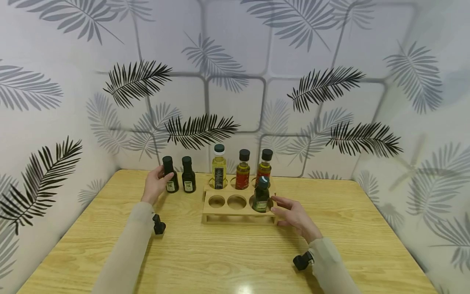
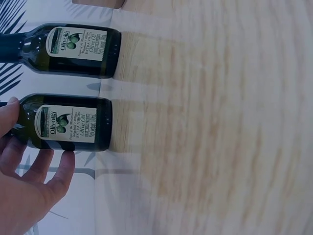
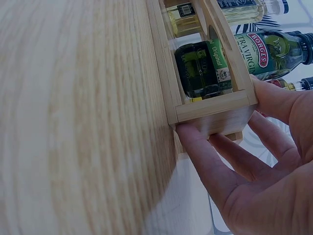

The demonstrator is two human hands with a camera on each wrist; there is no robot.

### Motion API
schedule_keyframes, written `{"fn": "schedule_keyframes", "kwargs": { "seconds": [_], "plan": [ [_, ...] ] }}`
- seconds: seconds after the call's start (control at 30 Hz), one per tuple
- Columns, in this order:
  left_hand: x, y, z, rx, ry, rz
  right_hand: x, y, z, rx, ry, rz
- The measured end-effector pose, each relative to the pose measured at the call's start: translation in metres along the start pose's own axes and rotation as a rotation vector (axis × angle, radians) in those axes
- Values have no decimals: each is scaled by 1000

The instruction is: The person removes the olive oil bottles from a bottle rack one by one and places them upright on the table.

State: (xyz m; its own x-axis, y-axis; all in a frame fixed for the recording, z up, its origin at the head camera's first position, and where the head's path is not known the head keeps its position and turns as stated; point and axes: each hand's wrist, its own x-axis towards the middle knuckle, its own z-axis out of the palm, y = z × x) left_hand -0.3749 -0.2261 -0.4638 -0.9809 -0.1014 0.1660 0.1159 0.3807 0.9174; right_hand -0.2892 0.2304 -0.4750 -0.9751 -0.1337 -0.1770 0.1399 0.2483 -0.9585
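I had the grip of the left hand [image 1: 155,186] drawn in around the upper part of the farther-left dark Olivoilà olive oil bottle [image 2: 66,122], which stood upright on the desk [image 1: 205,253]. That hold sat high, near the neck, so I judged that a careless pull could have tipped the bottle rather than lifted it. A second Olivoilà bottle [image 2: 78,46] stood just beside it, near enough for a sideways swing to knock it over. On the other side, the grip of the right hand [image 1: 296,216] was wide, fingers loosely extended at the right end of the wooden rack [image 1: 222,211]; how firmly they pressed I could not tell, but too hard a push might have slid the rack along the desk. Near that thumb, the green Borges olive oil bottle [image 3: 261,51] sat in the front right hole, where a slip could have jostled it. Behind it, the yellow oil bottle [image 1: 219,165] and two red-labelled bottles [image 1: 242,176] rose well above the back row, so any jolt through the wood might have rocked them.
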Motion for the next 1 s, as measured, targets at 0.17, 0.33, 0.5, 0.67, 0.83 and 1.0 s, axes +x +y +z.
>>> {"fn": "schedule_keyframes", "kwargs": {
  "seconds": [0.17,0.33,0.5,0.67,0.83,1.0],
  "plan": [
    [3,1,1,-13,1,-13,-2,-2,-1,3,-3,-6],
    [2,2,2,-24,20,-22,-3,-2,-1,7,-13,-8],
    [0,2,3,-13,25,-16,-5,-3,0,11,-10,-10],
    [-5,3,2,61,87,-18,-6,-2,1,17,-17,-8],
    [-9,11,4,20,200,-40,-5,-1,0,12,-12,-15],
    [-13,16,8,-57,294,-67,-5,0,-1,15,-10,-13]
  ]
}}
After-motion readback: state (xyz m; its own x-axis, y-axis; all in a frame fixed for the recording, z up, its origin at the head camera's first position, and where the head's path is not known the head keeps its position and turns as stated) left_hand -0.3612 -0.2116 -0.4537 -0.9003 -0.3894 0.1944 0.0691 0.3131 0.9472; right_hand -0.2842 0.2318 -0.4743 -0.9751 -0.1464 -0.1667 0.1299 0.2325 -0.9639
